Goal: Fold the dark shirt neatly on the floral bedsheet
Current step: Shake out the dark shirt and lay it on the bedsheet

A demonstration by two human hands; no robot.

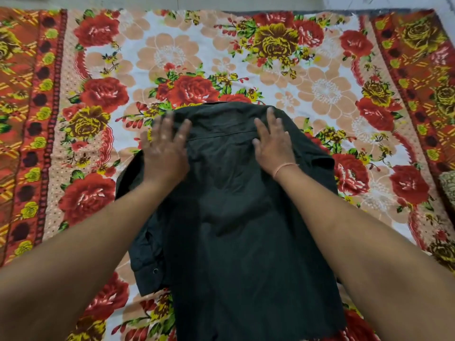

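The dark shirt (234,217) lay back-up mid-way on the floral bedsheet (197,45), collar towards twelve o'clock. We pressed our left hand (167,146) at eleven and our right hand (273,143) at one flat on its shoulders. Our fingers were spread and gripped nothing, likely to smooth it for folding.

A home is being indicated: a floral bedsheet (221,45) is being used as the surface, spread flat, and pale floor (221,2) is being shown beyond its far edge
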